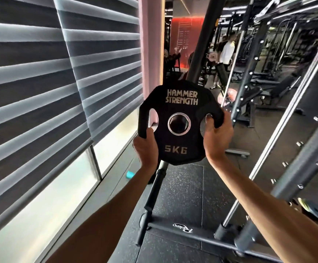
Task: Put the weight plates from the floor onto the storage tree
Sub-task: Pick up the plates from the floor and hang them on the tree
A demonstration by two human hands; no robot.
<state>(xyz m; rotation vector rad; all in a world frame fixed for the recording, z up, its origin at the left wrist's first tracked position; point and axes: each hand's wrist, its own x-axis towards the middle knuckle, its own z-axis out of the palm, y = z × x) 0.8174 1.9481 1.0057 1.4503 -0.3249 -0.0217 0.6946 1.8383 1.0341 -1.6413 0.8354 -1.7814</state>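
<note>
1. We've got the 5 kg plate (180,123) up at chest height, left hand (145,148) and right hand (218,132) both clamped through its grip slots.
2. Carrying step, we reckon: next, line its centre hole onto a peg of the storage tree (202,44).

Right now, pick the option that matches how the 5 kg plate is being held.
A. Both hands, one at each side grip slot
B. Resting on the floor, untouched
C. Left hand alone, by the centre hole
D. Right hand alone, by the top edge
A: the plate is held up off the floor, the left hand gripping its left slot and the right hand its right slot.
</note>
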